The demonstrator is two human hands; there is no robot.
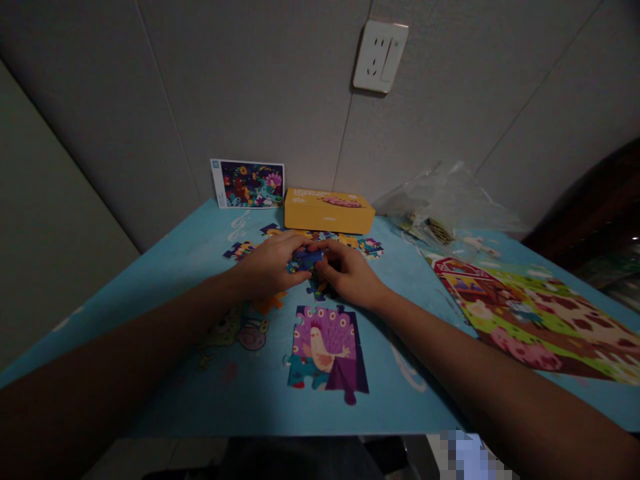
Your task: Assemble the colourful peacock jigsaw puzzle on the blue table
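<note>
My left hand (267, 267) and my right hand (350, 275) meet at the middle of a blue table (165, 280). Both pinch a small dark blue puzzle piece (309, 257) between their fingertips, just above the tabletop. Loose puzzle pieces (240, 251) lie scattered around and under the hands. A joined patch of pieces showing a purple peacock (326, 353) lies flat in front of the hands, nearer to me.
A yellow box (329, 211) sits behind the hands by the wall. A picture card (249, 183) leans on the wall to its left. A finished colourful puzzle (535, 313) lies at the right, with a clear plastic bag (445, 200) behind it. A wall socket (380, 56) is above.
</note>
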